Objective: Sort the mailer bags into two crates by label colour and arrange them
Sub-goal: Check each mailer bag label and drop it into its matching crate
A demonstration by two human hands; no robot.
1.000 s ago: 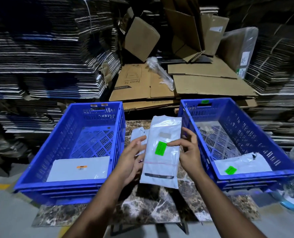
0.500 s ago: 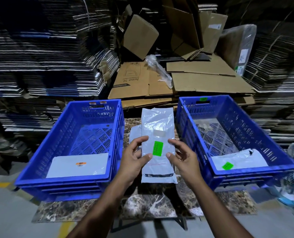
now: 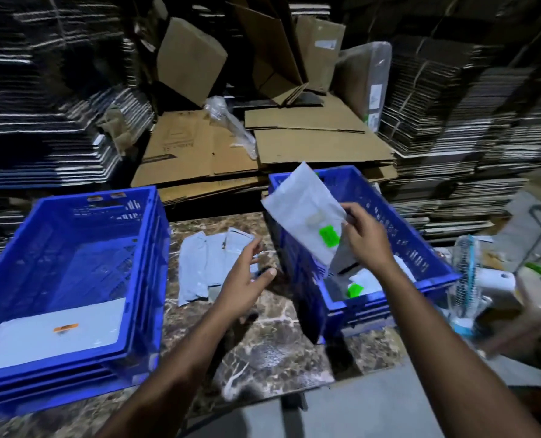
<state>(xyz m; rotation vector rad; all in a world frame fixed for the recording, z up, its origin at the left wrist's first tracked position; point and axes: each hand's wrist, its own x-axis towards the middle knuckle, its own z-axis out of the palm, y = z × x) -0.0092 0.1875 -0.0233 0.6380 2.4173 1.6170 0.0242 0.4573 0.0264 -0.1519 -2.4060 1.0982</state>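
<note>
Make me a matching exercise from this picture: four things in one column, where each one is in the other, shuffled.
1. green-label mailer
2. orange-label mailer
3. unsorted mailers
4. left hand

A. lying in the left crate
B. on the marble tabletop between the crates
C. held by the right hand over the right crate
D. open, above the tabletop

Pairs: 1-C, 2-A, 3-B, 4-D

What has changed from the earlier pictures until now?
The left hand let go of the green-label mailer; the right hand alone carried it right, over the right crate. The bags in both crates and the pile on the table stayed.
</note>
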